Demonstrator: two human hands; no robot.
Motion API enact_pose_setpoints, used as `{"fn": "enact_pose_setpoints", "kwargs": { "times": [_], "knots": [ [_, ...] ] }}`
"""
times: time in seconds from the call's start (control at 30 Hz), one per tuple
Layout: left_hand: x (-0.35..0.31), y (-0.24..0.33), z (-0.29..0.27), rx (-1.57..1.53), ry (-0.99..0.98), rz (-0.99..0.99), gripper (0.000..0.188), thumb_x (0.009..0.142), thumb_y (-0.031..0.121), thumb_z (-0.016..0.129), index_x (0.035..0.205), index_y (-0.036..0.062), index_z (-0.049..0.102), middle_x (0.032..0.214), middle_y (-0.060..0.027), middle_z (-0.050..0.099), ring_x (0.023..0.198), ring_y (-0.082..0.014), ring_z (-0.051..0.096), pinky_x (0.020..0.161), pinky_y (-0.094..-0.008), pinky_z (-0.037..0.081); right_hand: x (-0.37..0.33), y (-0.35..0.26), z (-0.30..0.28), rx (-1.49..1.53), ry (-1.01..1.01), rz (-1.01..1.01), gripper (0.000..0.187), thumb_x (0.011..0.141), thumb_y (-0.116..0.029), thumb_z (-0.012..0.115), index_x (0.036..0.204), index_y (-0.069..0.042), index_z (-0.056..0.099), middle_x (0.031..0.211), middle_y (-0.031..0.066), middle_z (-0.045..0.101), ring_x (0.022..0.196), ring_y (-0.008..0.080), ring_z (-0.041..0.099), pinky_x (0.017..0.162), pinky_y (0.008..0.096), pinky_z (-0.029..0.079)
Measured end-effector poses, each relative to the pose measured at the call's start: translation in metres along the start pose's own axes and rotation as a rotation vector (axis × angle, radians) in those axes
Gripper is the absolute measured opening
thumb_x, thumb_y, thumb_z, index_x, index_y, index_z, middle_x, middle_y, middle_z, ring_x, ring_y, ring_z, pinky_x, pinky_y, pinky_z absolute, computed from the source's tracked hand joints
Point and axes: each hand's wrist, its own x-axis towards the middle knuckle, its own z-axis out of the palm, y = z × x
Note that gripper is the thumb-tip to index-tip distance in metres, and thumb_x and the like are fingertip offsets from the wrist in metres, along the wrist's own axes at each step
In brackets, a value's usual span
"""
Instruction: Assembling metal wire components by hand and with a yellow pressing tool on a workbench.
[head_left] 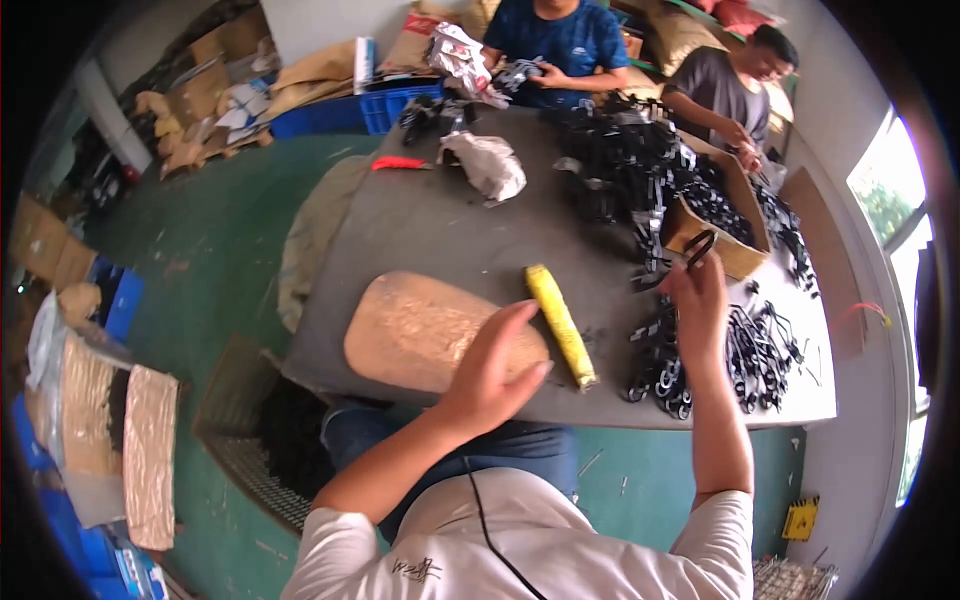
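My left hand point(492, 378) is held over the near edge of a tan, rounded board point(400, 330), thumb and fingers apart and nothing in it. Just right of it lies a yellow, tube-like wrapped bundle point(560, 326). My right hand point(697, 295) is closed on a thin black curved part point(703, 247), whose looped end sticks up past the fingers. Below that hand, black hook-like parts point(760, 350) lie in a loose spread on the table's near right. Whether the held part is metal or plastic I cannot tell.
A cardboard box point(755, 205) full of black parts stands at the right, beside a large black heap point(620, 150). Crumpled paper point(487, 167) and a red object point(402, 163) lie on the table point(480, 235) farther back. Two people work across it. A mesh basket point(225, 420) stands on the floor.
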Motion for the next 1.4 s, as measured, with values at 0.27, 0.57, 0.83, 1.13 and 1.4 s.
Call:
{"fn": "enact_pose_setpoints", "kwargs": {
  "times": [0.27, 0.57, 0.83, 1.13, 1.4],
  "knots": [
    [0.004, 0.013, -0.001, -0.148, 0.056, -0.277, 0.07, 0.102, 0.038, 0.056, 0.149, -0.007, 0.03, 0.138, -0.0243, 0.051, 0.129, -0.0305, 0.052, 0.107, -0.0367, 0.041, -0.101, 0.037, 0.152, 0.089, -0.213, -0.218, 0.043, 0.092, -0.008, 0.061, 0.133, 0.0, 0.052, 0.102, 0.0182, 0.066, 0.087, 0.0354, 0.065, 0.075, 0.0428, 0.053],
    [-0.012, -0.025, -0.03, -0.24, 0.181, -0.293, 0.035, 0.108, 0.022, 0.045, 0.13, -0.0011, 0.058, 0.109, -0.0131, 0.07, 0.096, -0.0161, 0.067, 0.087, -0.0296, 0.053, -0.104, 0.01, 0.119, -0.109, -0.502, -0.581, 0.066, 0.08, -0.006, 0.073, 0.141, -0.002, 0.047, 0.103, 0.0169, 0.064, 0.093, 0.0342, 0.061, 0.084, 0.0426, 0.05],
    [0.013, -0.058, -0.034, -0.17, 0.199, -0.231, 0.028, 0.104, 0.022, 0.053, 0.119, 0.0016, 0.064, 0.099, -0.0123, 0.074, 0.084, -0.0172, 0.071, 0.075, -0.0287, 0.054, -0.095, 0.112, 0.084, -0.853, -0.515, -0.141, 0.07, 0.09, -0.031, 0.068, 0.147, -0.005, 0.038, 0.113, 0.0189, 0.055, 0.105, 0.0373, 0.058, 0.085, 0.0462, 0.05],
    [0.035, -0.052, -0.045, 0.194, 0.026, -0.243, 0.023, 0.098, 0.025, 0.06, 0.102, 0.0031, 0.066, 0.079, -0.015, 0.067, 0.069, -0.0262, 0.066, 0.065, -0.0364, 0.05, -0.159, 0.086, 0.047, 0.793, -0.51, 0.981, 0.045, 0.095, -0.032, 0.053, 0.132, -0.008, 0.05, 0.088, 0.0114, 0.065, 0.068, 0.0172, 0.06, 0.057, 0.0284, 0.048],
    [0.038, -0.053, -0.054, 0.397, -0.017, -0.225, 0.024, 0.097, 0.027, 0.061, 0.092, 0.0033, 0.061, 0.075, -0.016, 0.065, 0.07, -0.0341, 0.065, 0.063, -0.0424, 0.05, -0.147, -0.005, 0.058, 0.277, -0.35, 0.21, 0.079, 0.098, -0.01, 0.052, 0.16, -0.018, 0.004, 0.096, 0.0102, 0.059, 0.069, 0.0117, 0.053, 0.06, 0.0266, 0.048]
  ]
}}
